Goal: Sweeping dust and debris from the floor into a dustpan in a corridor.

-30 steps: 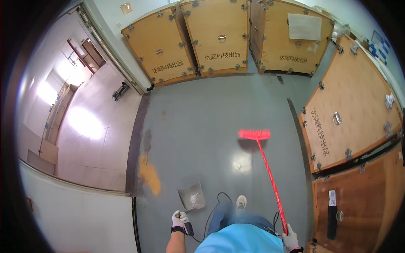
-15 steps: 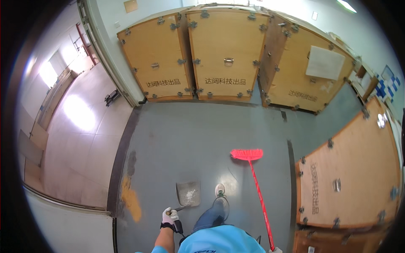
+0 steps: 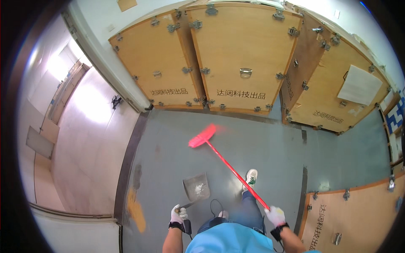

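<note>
My left hand [image 3: 179, 214], in a white glove, is closed around the handle of a grey dustpan [image 3: 203, 182]. White debris [image 3: 199, 189] lies in the pan, which is down by the floor in front of me. Gripped in my gloved right hand [image 3: 276, 215] is the red pole of a broom [image 3: 234, 172]. The pole slants forward and left. Its pinkish-red head [image 3: 202, 135] is smeared by motion over the grey floor, beyond the dustpan.
Large wooden crates [image 3: 240, 55] with metal latches line the far side. Another crate [image 3: 354, 215] stands close on my right. At the left, a doorway leads to a pale floor [image 3: 88, 147] with a small dark object [image 3: 116, 102]. Yellow paint [image 3: 136, 211] marks the floor.
The broom head has swung left and farther forward. My right hand has come up into fuller view with the pole. My foot has stepped forward, and the dustpan stays in my left hand.
</note>
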`<action>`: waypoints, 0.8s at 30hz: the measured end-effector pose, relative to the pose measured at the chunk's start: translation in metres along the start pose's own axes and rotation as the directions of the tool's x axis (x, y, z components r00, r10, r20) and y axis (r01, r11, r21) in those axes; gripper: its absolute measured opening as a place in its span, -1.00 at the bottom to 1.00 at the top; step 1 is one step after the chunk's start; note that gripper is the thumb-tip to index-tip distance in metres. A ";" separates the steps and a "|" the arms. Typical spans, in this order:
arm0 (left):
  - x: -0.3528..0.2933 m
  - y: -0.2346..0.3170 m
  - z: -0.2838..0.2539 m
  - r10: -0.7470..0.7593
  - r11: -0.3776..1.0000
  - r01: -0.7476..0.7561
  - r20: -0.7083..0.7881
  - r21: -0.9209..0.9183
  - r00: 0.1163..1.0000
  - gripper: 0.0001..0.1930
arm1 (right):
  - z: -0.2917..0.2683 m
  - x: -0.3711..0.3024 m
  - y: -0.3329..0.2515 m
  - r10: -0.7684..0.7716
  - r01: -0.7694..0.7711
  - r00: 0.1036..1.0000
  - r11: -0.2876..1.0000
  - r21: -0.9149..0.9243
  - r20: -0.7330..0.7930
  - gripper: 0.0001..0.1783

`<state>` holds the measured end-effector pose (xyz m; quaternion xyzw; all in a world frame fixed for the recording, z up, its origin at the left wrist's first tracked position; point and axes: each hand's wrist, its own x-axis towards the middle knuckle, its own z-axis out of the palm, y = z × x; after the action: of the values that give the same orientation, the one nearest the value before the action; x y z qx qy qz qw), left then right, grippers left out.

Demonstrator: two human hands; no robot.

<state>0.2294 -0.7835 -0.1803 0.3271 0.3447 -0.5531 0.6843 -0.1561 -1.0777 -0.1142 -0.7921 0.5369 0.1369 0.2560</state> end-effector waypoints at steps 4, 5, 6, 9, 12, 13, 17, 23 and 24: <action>0.027 -0.001 0.049 0.077 0.980 -0.071 0.025 -0.183 0.997 -0.70 | -0.052 0.175 -0.060 -0.159 0.160 0.984 0.987 -0.007 0.082 -0.60; 0.030 -0.007 0.072 0.089 0.970 -0.089 -0.010 -0.227 0.996 -0.71 | -0.058 0.211 -0.071 -0.201 0.202 0.978 0.979 -0.005 0.053 -0.61; 0.030 -0.009 0.089 0.094 0.957 -0.104 -0.051 -0.270 0.994 -0.71 | -0.073 0.241 -0.089 -0.221 0.223 0.972 0.975 -0.016 0.085 -0.62; 0.039 -0.009 0.153 0.122 0.947 -0.160 -0.146 -0.280 0.982 -0.72 | -0.121 0.316 -0.133 -0.206 0.218 0.968 0.973 -0.072 0.143 -0.62; 0.056 -0.001 0.194 0.109 0.938 -0.158 -0.171 -0.308 0.979 -0.73 | -0.147 0.362 -0.125 -0.192 0.202 0.971 0.978 -0.060 0.140 -0.61; 0.064 0.004 0.206 0.081 0.939 -0.125 -0.147 -0.319 0.986 -0.71 | -0.152 0.372 -0.108 -0.126 0.139 0.973 0.989 -0.054 0.194 -0.61; 0.102 0.027 0.234 0.055 0.976 -0.087 -0.160 -0.199 0.986 -0.68 | -0.162 0.332 0.026 0.012 -0.021 0.978 0.999 0.038 0.211 -0.60; 0.166 0.055 0.272 -0.110 0.979 0.093 -0.087 -0.179 0.990 -0.65 | -0.233 0.142 0.167 0.380 -0.380 0.883 0.923 -0.055 0.278 -0.65; 0.176 0.054 0.283 -0.094 0.986 0.076 -0.119 -0.147 0.988 -0.65 | -0.242 0.116 0.174 0.463 -0.450 0.854 0.886 -0.111 0.236 -0.66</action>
<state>0.3404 -1.1025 -0.1680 0.2967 0.4395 -0.5342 0.6584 -0.2850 -1.3533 -0.0148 -0.6241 0.6680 0.3085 0.2628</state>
